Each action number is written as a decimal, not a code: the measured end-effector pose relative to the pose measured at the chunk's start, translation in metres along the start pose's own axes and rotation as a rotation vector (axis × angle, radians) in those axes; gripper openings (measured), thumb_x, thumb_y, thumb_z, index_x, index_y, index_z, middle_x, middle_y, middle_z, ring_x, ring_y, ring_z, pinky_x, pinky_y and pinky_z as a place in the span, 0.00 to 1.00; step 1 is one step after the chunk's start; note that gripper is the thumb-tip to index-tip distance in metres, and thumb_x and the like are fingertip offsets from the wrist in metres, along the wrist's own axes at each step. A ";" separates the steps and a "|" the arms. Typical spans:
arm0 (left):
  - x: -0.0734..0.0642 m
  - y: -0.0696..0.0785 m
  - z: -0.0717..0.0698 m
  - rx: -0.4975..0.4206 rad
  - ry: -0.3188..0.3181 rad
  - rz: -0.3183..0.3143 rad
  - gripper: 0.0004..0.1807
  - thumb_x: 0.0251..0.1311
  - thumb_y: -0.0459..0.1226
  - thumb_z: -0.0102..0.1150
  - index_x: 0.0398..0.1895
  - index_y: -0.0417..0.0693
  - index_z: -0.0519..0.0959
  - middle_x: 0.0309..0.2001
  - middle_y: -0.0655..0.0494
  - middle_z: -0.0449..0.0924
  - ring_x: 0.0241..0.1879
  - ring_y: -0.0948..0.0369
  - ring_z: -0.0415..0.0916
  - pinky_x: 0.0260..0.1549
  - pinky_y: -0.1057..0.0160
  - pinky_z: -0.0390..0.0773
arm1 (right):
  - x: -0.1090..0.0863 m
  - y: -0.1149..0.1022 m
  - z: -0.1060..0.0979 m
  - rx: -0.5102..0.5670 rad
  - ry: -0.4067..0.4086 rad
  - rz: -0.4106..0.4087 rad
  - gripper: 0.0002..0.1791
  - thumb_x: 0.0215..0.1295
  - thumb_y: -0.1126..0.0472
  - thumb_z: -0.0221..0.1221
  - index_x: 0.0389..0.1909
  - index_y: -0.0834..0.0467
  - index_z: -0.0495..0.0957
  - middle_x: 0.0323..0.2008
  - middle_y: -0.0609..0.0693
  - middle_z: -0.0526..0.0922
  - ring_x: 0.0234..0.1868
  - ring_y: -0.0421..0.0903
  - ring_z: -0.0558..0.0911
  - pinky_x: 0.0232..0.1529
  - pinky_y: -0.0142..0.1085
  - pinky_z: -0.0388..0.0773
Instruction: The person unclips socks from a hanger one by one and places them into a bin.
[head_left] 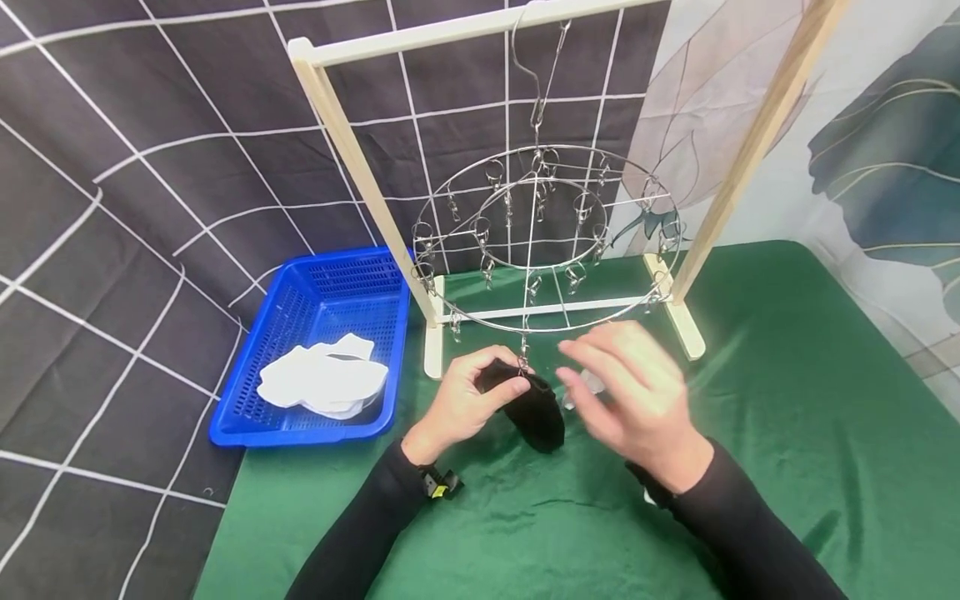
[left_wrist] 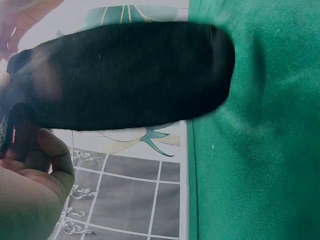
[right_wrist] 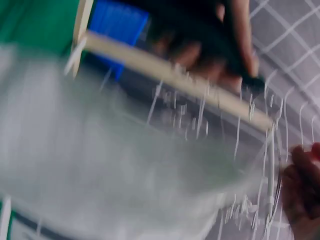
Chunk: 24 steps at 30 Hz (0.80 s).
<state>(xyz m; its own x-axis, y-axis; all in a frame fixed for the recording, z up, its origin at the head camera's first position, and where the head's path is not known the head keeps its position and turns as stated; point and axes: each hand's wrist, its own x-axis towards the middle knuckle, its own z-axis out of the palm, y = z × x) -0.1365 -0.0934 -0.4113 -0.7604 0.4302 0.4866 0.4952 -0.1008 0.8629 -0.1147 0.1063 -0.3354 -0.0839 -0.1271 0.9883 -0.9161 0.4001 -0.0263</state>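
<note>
A black sock (head_left: pixel 537 414) hangs at the front of a round metal clip hanger (head_left: pixel 525 327). My left hand (head_left: pixel 468 402) grips it near its opening, thumb in front, where a metal clip (head_left: pixel 523 360) meets the fabric. In the left wrist view the sock (left_wrist: pixel 130 75) stretches across, its closed end over the green cloth. To the right, apart from the sock, is my right hand (head_left: pixel 637 400), blurred, fingers extended and holding nothing that I can see. Behind its fingers shows a small pale thing (head_left: pixel 588 387); a large pale blur (right_wrist: pixel 115 160) fills much of the right wrist view.
A blue plastic basket (head_left: pixel 225 429) at the left holds white socks (head_left: pixel 324 379). The clip hanger hangs from a wooden frame (head_left: pixel 360 179), whose feet stand on the green cloth (head_left: pixel 810 400). Several loose clips dangle from its rings. A dark checked backdrop (head_left: pixel 97 275) stands behind.
</note>
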 end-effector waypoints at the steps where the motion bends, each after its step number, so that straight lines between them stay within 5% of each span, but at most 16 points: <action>1: 0.000 0.000 0.000 -0.001 -0.003 0.007 0.05 0.60 0.30 0.62 0.38 0.43 0.78 0.37 0.50 0.80 0.36 0.54 0.78 0.35 0.57 0.79 | -0.004 -0.003 0.001 0.010 -0.067 0.027 0.12 0.64 0.61 0.60 0.35 0.68 0.83 0.30 0.57 0.82 0.28 0.54 0.79 0.32 0.42 0.76; 4: 0.002 0.009 0.002 0.005 -0.015 0.011 0.04 0.61 0.29 0.60 0.38 0.41 0.77 0.36 0.49 0.79 0.35 0.56 0.78 0.35 0.59 0.79 | -0.018 -0.004 0.006 0.036 -0.258 0.141 0.15 0.66 0.59 0.59 0.46 0.65 0.81 0.40 0.54 0.83 0.37 0.50 0.82 0.39 0.41 0.78; 7: 0.003 0.015 0.005 0.023 -0.042 0.010 0.05 0.61 0.27 0.59 0.40 0.40 0.77 0.36 0.50 0.79 0.36 0.58 0.77 0.35 0.60 0.78 | -0.029 -0.001 0.012 0.083 -0.340 0.233 0.17 0.66 0.59 0.60 0.52 0.63 0.79 0.48 0.54 0.82 0.47 0.50 0.81 0.48 0.41 0.76; 14: 0.004 0.012 0.007 0.080 -0.066 0.044 0.12 0.57 0.20 0.57 0.41 0.41 0.77 0.40 0.51 0.80 0.40 0.57 0.77 0.41 0.59 0.78 | -0.042 0.006 0.019 0.193 -0.257 0.293 0.12 0.59 0.69 0.63 0.45 0.63 0.83 0.43 0.52 0.84 0.44 0.49 0.82 0.50 0.39 0.75; 24: 0.003 0.012 0.008 0.109 -0.081 0.035 0.11 0.56 0.21 0.59 0.40 0.41 0.78 0.40 0.51 0.80 0.41 0.58 0.77 0.41 0.59 0.78 | -0.044 0.006 0.022 0.195 -0.192 0.239 0.09 0.56 0.71 0.65 0.39 0.63 0.84 0.37 0.53 0.85 0.37 0.49 0.83 0.43 0.38 0.78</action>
<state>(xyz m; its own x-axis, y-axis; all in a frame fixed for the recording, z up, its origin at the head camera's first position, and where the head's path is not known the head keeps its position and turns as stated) -0.1293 -0.0860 -0.4004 -0.7076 0.4998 0.4995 0.5667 -0.0209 0.8237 -0.1253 0.0946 -0.3821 -0.3599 -0.2260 0.9052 -0.9178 0.2604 -0.2998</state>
